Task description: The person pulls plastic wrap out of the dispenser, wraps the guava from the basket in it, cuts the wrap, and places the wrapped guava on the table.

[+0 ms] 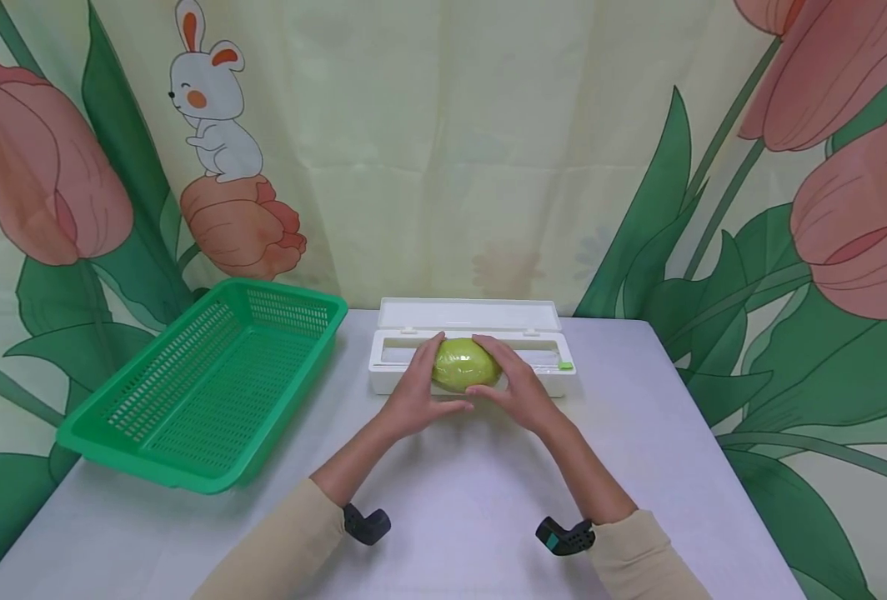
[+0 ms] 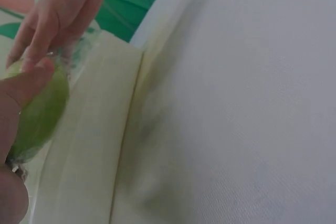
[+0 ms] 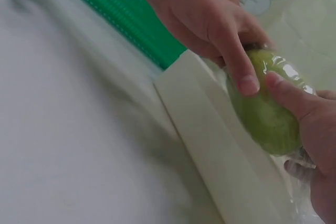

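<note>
Between both hands is a rounded green fruit [image 1: 464, 365] with shiny cling film around it. My left hand [image 1: 418, 392] grips its left side, and my right hand [image 1: 520, 387] holds the right side. Both thumbs lie on the near face of the fruit in the wrist views. Just behind and below it stands a white cling film dispenser [image 1: 388, 380] with its lid [image 1: 481, 315] raised at the back. A small green slide cutter [image 1: 565, 366] sits at the dispenser's right end. Clear film [image 3: 302, 203] hangs by the fruit in the right wrist view.
To the left, a green plastic basket [image 1: 237, 479] with slatted walls rests on the white-covered table [image 1: 473, 517], partly over its left edge. Behind the table hangs a curtain [image 1: 443, 167] printed with tulips and a rabbit.
</note>
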Action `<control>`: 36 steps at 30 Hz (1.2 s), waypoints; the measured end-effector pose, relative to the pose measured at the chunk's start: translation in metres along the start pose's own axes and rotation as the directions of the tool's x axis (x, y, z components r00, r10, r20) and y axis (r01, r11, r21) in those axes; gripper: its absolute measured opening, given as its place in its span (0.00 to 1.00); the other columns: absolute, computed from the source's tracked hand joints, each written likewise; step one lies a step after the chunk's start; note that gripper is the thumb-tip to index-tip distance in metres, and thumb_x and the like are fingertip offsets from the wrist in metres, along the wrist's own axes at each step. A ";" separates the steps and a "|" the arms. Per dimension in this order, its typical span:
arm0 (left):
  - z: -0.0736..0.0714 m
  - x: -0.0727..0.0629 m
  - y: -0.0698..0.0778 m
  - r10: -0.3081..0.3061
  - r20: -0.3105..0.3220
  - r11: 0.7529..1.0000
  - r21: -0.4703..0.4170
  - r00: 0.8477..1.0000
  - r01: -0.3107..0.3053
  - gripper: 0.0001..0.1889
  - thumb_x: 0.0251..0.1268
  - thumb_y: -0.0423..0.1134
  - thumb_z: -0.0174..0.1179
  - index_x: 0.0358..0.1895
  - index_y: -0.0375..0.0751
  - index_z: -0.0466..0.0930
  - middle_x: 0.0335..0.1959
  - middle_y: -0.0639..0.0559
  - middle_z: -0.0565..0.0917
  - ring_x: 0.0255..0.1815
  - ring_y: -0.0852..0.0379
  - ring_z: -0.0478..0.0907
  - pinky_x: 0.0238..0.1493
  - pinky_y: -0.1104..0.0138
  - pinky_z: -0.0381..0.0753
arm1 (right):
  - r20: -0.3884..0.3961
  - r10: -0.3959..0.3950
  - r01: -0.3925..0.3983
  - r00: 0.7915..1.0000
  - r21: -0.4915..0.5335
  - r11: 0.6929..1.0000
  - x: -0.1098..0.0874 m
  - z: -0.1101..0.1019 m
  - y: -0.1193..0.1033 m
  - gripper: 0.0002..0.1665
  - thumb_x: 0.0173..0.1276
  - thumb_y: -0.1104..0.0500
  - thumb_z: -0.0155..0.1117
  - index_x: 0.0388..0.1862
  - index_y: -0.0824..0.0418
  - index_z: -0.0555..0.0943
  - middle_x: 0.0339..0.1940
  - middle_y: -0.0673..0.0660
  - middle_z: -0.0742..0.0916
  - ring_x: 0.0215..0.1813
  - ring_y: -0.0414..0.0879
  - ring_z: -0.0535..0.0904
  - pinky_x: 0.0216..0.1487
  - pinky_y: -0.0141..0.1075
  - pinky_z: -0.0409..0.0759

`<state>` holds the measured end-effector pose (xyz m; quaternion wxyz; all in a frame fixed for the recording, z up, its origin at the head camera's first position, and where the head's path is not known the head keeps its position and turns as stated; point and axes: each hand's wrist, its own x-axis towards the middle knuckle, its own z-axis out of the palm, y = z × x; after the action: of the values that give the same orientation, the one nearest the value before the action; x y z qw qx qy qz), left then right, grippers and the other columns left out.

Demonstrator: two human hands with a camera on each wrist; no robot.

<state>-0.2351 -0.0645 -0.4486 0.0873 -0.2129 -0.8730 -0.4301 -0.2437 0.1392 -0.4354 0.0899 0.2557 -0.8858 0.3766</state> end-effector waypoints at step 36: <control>0.008 0.011 -0.012 -0.010 -0.041 0.998 -0.058 0.999 0.008 0.51 0.41 0.41 0.79 0.70 0.41 0.56 0.62 0.44 0.68 0.62 0.48 0.70 0.68 0.52 0.71 | -0.370 0.121 -0.173 0.921 -0.110 0.979 -0.021 -0.040 0.026 0.21 0.55 0.61 0.75 0.46 0.62 0.78 0.45 0.59 0.81 0.41 0.53 0.77 0.41 0.38 0.76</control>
<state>-0.2495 -0.0612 -0.4583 0.0973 -0.2024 -0.8590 -0.4601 -0.2410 0.1910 -0.4310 0.2406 0.1075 -0.8952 0.3595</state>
